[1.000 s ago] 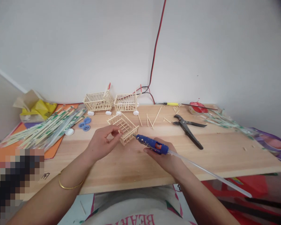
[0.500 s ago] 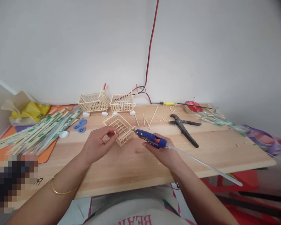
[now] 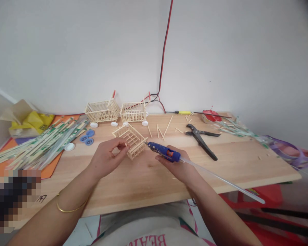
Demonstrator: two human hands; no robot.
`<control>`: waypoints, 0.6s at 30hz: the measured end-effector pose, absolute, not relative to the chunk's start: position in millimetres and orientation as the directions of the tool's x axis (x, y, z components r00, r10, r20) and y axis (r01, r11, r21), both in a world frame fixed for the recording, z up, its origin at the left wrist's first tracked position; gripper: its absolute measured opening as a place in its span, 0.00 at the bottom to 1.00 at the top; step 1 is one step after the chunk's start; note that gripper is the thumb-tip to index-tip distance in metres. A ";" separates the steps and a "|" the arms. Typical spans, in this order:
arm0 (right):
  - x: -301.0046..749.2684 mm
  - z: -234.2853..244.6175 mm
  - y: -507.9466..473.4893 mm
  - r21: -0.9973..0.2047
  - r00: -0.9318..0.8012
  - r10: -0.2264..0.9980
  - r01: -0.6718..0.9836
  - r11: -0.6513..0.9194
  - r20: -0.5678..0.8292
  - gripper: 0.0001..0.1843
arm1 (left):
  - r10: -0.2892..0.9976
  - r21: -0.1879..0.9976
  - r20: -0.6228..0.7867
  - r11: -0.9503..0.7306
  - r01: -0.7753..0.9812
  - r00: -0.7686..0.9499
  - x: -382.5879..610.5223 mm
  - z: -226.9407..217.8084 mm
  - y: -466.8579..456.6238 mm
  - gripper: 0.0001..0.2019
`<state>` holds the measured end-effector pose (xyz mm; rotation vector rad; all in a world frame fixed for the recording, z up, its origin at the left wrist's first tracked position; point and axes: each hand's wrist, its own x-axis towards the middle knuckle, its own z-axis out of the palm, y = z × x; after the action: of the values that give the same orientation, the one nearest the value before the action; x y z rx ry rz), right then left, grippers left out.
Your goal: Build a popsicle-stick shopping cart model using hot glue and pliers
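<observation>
A small open basket [image 3: 130, 137] made of thin wooden sticks lies tilted on the wooden board [image 3: 154, 177]. My left hand [image 3: 106, 158] is closed in a pinch on a short stick piece [image 3: 126, 145] right beside the basket's near corner. My right hand [image 3: 176, 166] grips a blue glue gun [image 3: 163, 151], whose nozzle points at the basket's right corner. A long clear glue stick [image 3: 220, 177] trails out of the gun toward the right.
Two finished stick carts [image 3: 102, 111] [image 3: 133, 112] with white wheels stand at the wall. A heap of wrapped chopsticks [image 3: 41, 143] and bottle caps [image 3: 86, 137] lie left. Black pliers [image 3: 201, 138], loose sticks [image 3: 166, 127], a red tape roll [image 3: 212, 116] and wires are at the back right.
The view has shifted a little; my hands, the glue gun and the basket keep nearly the same pose, with the nozzle still at the basket's corner.
</observation>
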<state>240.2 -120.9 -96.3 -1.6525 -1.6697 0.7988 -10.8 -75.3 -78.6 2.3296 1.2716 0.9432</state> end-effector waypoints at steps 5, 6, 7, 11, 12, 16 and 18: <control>247.3 -98.8 -121.5 -0.716 -0.006 0.999 0.697 0.039 0.049 0.17 | 0.838 0.559 0.398 -0.543 0.626 0.373 -10.4 -77.3 -75.7 0.07; 251.7 -98.3 -121.0 -0.680 -0.002 0.998 0.732 0.043 0.061 0.16 | 0.839 0.562 0.400 -0.543 0.625 0.369 -10.7 -77.4 -75.5 0.07; 257.5 -98.0 -119.9 -0.635 0.006 0.997 0.771 0.046 0.080 0.15 | 0.839 0.565 0.406 -0.543 0.622 0.363 -11.0 -77.7 -75.2 0.07; 290.6 -104.2 -107.8 -0.416 0.100 0.978 0.909 -0.016 0.181 0.13 | 0.817 0.567 0.468 -0.570 0.595 0.337 -13.4 -79.6 -73.3 0.07; 300.0 -107.9 -103.7 -0.396 0.104 0.979 0.918 -0.026 0.177 0.14 | 0.802 0.560 0.493 -0.590 0.582 0.338 -13.9 -79.8 -73.1 0.06; 329.9 -120.7 -91.9 -0.446 0.043 0.998 0.895 -0.015 0.053 0.18 | 0.737 0.525 0.569 -0.667 0.528 0.366 -13.1 -78.9 -74.4 0.08; 333.8 -118.0 -92.4 -0.446 0.019 0.997 0.895 0.017 0.075 0.20 | 0.724 0.511 0.574 -0.681 0.524 0.382 -11.2 -78.0 -76.1 0.08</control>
<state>333.8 -92.4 -118.0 -1.9343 -1.9324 0.3783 -11.2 -76.1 -78.0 2.3977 1.1077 1.1843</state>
